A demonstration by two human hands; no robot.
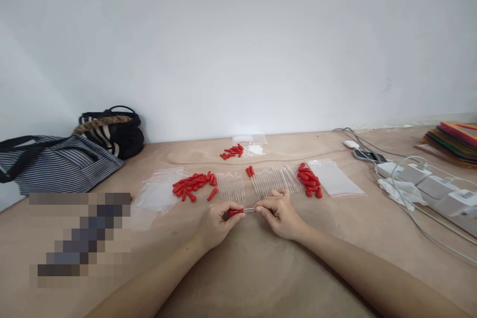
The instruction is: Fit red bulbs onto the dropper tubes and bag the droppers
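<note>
The wooden table (238,268) spans the foreground, with a striped bag (63,166) at its far left and a black bag (128,134) just behind it; what either holds is hidden. Clear plastic bags (158,190) lie flat and overlapping on the left, partly beside a heap of red bulbs, and another clear bag (333,177) lies flat on the right. Between them a wide row of tubes (278,181) runs lengthwise away from the person, its leftmost pair wearing red bulbs at the far ends. The left hand (218,219) pinches a red bulb (234,212) between thumb and fingers; the right hand (280,213), fingers curled, grips a clear tube (249,209). Farther back lies a smaller clear bag (242,138), with bulbs and tubes at its near edge; whether any are inside cannot be told. The held tube and bulb meet above the table's near middle, in front of the rows, sharing one nearly level axis from side to side: the bulb's rounded end points left, its neck right towards the tube. How far the tube is seated is unclear.
</note>
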